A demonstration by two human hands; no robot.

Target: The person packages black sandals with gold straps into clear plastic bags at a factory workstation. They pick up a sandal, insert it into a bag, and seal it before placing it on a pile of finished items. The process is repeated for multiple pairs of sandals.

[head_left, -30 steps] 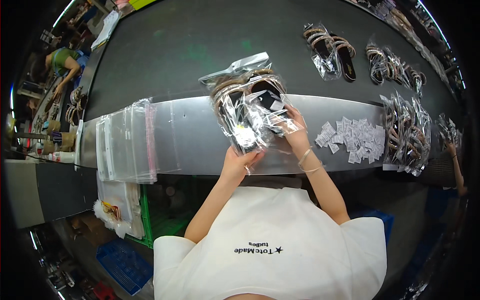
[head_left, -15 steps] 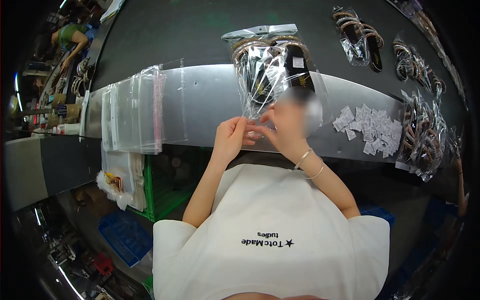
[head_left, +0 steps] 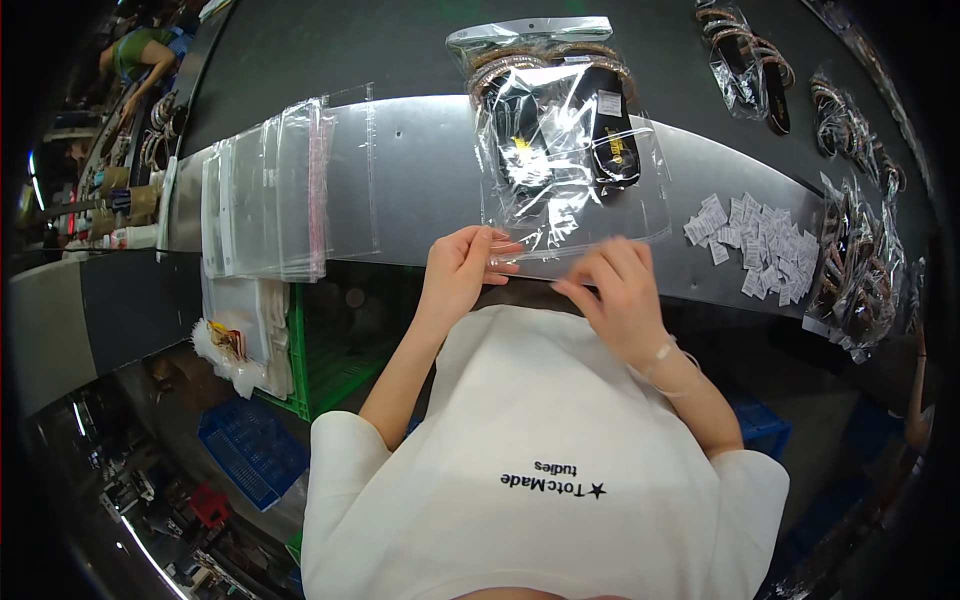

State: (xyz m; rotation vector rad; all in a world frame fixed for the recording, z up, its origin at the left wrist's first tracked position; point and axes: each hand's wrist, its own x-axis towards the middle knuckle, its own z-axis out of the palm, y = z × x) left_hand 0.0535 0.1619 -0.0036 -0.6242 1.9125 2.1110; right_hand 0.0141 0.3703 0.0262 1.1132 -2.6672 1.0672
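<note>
Both hands work the near edge of a clear plastic bag (head_left: 560,170) lying on the grey bench (head_left: 420,160). The left hand (head_left: 462,265) pinches the bag's open flap between thumb and fingertips; the right hand (head_left: 620,290) rests curled on the same edge, fingers pressing down, though I cannot tell if it truly grips. Beyond the grip, inside the bag, sit 2 dark sandals (head_left: 600,125). This looks like the sealing step; next the flap needs folding over and pressing flat along its whole strip.
</note>
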